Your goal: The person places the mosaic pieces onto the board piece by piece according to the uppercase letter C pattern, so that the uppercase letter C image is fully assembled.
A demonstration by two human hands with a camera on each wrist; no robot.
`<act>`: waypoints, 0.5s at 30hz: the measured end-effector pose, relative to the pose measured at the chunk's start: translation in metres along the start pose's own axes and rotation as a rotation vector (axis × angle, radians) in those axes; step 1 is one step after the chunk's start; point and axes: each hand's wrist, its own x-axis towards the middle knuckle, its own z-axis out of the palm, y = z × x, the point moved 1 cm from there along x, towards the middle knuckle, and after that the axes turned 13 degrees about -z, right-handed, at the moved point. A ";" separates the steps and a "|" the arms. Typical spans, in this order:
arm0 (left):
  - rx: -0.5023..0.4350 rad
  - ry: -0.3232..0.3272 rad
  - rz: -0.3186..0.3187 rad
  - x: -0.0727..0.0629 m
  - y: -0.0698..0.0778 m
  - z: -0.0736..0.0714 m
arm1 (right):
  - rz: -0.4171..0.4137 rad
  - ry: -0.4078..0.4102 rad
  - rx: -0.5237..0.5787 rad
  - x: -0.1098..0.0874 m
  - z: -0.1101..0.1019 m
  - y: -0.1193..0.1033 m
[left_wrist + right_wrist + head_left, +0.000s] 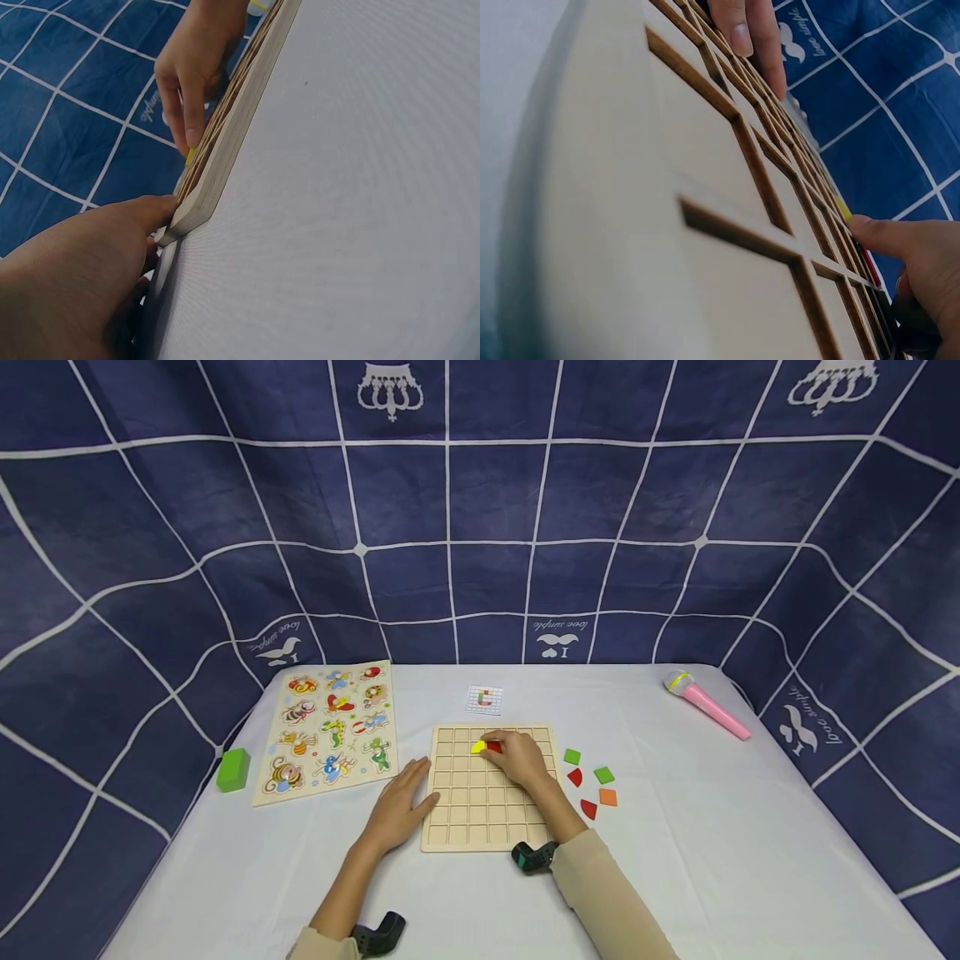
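A wooden grid board [468, 817] lies flat in front of me, its squares set off by raised ribs. Over its upper part, my right hand [517, 760] has thumb and fingertips at a small yellow tile [477, 747], pinching it. A red tile [493, 747] sits right beside the yellow one, partly covered by the fingers. My left hand [399, 810] rests along the board's left edge, fingers extended; in the left wrist view its thumb touches the board's rim [196, 214].
Right of the board lie loose tiles: green [572, 757], red [588, 809], orange [607, 797] and others. A patterned card [485, 700] is behind it. An insect puzzle [330, 735] and green block [233, 770] lie left; a pink toy microphone [708, 705] lies far right.
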 end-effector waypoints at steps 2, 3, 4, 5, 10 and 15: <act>0.000 -0.002 0.000 0.000 0.001 0.000 | 0.001 -0.007 -0.004 0.000 0.000 0.000; -0.001 -0.001 0.001 0.000 0.001 0.000 | 0.002 -0.008 -0.005 0.000 0.000 0.001; -0.002 -0.003 0.000 0.000 0.001 0.000 | 0.002 -0.009 -0.002 0.000 0.000 0.001; -0.003 -0.003 -0.001 0.000 0.002 -0.001 | 0.000 -0.008 0.003 0.000 -0.001 0.001; -0.005 -0.006 -0.008 0.000 0.002 0.000 | 0.001 -0.001 0.032 -0.002 -0.003 0.001; 0.002 0.005 -0.004 -0.001 0.002 -0.001 | 0.023 0.007 0.060 -0.007 -0.008 -0.002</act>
